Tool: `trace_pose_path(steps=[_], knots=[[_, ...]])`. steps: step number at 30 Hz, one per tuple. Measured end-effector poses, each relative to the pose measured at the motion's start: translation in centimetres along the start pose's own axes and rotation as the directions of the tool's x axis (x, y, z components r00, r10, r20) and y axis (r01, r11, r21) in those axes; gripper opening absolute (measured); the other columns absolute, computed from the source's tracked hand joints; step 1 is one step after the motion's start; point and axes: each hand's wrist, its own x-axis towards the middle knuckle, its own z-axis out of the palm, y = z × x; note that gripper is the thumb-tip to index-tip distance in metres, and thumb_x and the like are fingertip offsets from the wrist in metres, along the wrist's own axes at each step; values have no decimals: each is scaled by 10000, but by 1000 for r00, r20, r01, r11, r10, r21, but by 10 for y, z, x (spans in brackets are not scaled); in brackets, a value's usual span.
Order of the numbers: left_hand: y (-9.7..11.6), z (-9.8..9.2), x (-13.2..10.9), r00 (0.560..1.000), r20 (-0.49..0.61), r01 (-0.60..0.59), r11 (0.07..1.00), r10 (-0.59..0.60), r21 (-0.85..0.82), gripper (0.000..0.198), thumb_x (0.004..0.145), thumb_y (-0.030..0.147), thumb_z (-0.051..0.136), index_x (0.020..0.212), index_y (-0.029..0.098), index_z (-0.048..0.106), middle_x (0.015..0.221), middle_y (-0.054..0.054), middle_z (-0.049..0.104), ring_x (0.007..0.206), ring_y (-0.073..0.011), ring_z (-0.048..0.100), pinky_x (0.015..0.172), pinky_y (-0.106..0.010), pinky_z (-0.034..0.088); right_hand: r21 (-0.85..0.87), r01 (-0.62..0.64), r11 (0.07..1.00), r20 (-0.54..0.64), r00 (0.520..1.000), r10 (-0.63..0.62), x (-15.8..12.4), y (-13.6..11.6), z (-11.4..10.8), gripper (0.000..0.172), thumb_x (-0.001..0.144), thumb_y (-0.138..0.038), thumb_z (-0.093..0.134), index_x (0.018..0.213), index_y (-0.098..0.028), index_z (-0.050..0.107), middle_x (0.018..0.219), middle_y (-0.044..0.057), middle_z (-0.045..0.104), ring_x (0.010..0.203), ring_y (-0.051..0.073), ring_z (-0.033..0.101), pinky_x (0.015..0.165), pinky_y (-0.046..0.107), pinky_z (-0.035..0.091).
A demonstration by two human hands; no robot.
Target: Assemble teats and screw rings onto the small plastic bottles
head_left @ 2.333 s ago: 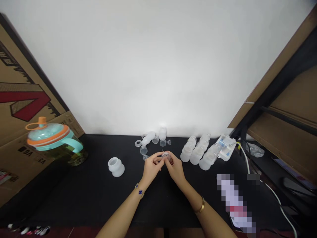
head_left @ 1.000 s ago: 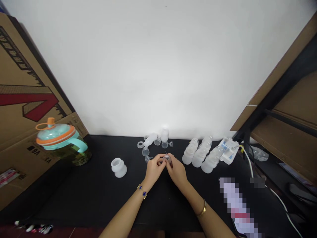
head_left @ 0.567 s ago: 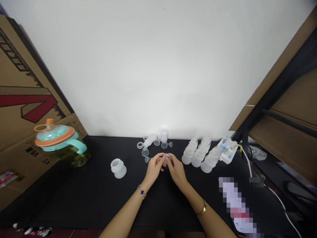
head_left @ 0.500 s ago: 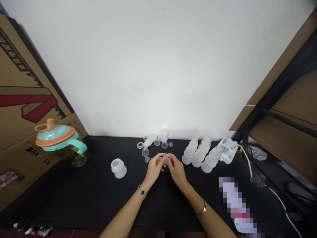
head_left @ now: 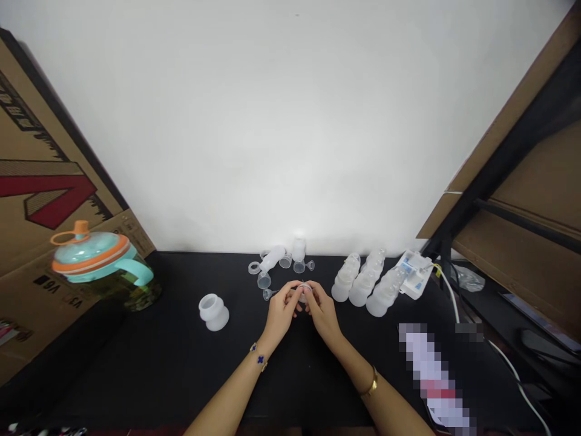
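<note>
Against a plain white wall (head_left: 290, 121), a black bench (head_left: 154, 381) is set, its left end bounded by a cardboard box (head_left: 54, 188). Just before the box, a jug with a turquoise and orange lid (head_left: 93, 251) is seen, dark-green contents held inside. To its right, well apart, a waisted white bottle (head_left: 214, 312) is left uncapped, its mouth turned upward. Farther back, loose parts are scattered, among them a translucent ring (head_left: 255, 267) and a clear cup (head_left: 264, 279). At the centre, a small clear round part (head_left: 304, 297) is held between the left hand (head_left: 280, 312) and the right hand (head_left: 324, 315); the fingers of both are nearly closed on it, thumbs on top. Compared with a second ago, the right fingertips can now be seen beneath the part, so a firmer two-handed hold is suggested; the uncapped bottle has not been moved. Beyond, three white bottles with clear tops (head_left: 363, 281) are grouped, a white device (head_left: 414, 275) is placed behind them, and a pixelated phone (head_left: 431, 375) is laid nearer.
</note>
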Motion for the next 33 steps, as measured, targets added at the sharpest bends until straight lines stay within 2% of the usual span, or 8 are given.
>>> trace_pose_path(steps=[8, 15, 17, 20, 23, 25, 29, 33], knots=[[0, 0, 0, 1000, 7, 18, 999, -18, -38, 411, 904, 548, 616, 1077, 179, 664, 735, -7, 639, 581, -137, 630, 468, -193, 460, 46, -16, 999, -8, 1000, 16, 0, -2, 3, 414, 971, -578, 498, 1089, -206, 637, 732, 3, 621, 607, 167, 599, 545, 263, 465], [1, 0, 1, 1000, 18, 19, 995, -18, -95, 426, 919, 587, 580, 1008, 175, 639, 624, 24, 587, 516, -120, 580, 470, -193, 446, 162, -49, 986, 19, 999, 47, 0, 2, 6, 442, 956, -628, 510, 1035, -206, 614, 667, -15, 602, 557, 146, 566, 493, 240, 441], [0, 0, 3, 999, -3, 46, 987, -47, -155, 478, 910, 633, 556, 1036, 177, 626, 624, 22, 602, 488, -116, 567, 444, -191, 434, 235, -74, 969, 32, 997, 68, 2, 6, 6, 464, 944, -651, 513, 1044, -208, 606, 669, -16, 609, 523, 134, 545, 463, 231, 427], [-2, 0, 6, 987, -11, 152, 958, -159, -242, 548, 819, 687, 637, 1036, 185, 607, 632, 24, 616, 446, -113, 557, 389, -182, 400, 297, -76, 952, 50, 997, 64, 3, 6, 5, 462, 940, -652, 522, 1065, -213, 596, 680, -19, 613, 503, 125, 537, 449, 225, 419], [-3, -2, 7, 959, 102, 284, 909, -266, -305, 531, 799, 675, 669, 935, 162, 647, 663, -14, 638, 521, -129, 607, 415, -180, 435, 270, -21, 963, 70, 998, 2, 1, -1, 4, 418, 963, -606, 521, 1086, -216, 606, 667, -29, 595, 508, 119, 533, 475, 225, 425], [-2, -5, 7, 950, 138, 310, 880, -279, -360, 495, 801, 631, 699, 904, 148, 687, 754, -49, 674, 635, -147, 649, 474, -187, 479, 234, 7, 972, 78, 997, -26, -1, -5, 3, 400, 978, -576, 510, 1113, -214, 614, 661, -32, 586, 512, 117, 528, 481, 224, 420], [-2, -10, 9, 945, 122, 325, 837, -302, -441, 426, 720, 533, 815, 886, 149, 736, 825, -57, 696, 719, -158, 654, 545, -200, 500, 246, -13, 969, 79, 997, -6, -1, -1, 4, 417, 970, -558, 524, 1213, -223, 578, 635, -51, 560, 507, 119, 527, 472, 216, 418], [-5, -12, 10, 947, 75, 311, 838, -311, -448, 413, 696, 504, 841, 902, 154, 763, 815, -52, 699, 706, -145, 635, 546, -188, 477, 321, -54, 945, 99, 995, 23, 2, 5, 5, 446, 930, -568, 566, 1229, -236, 547, 756, -32, 607, 511, 110, 536, 433, 203, 407]])
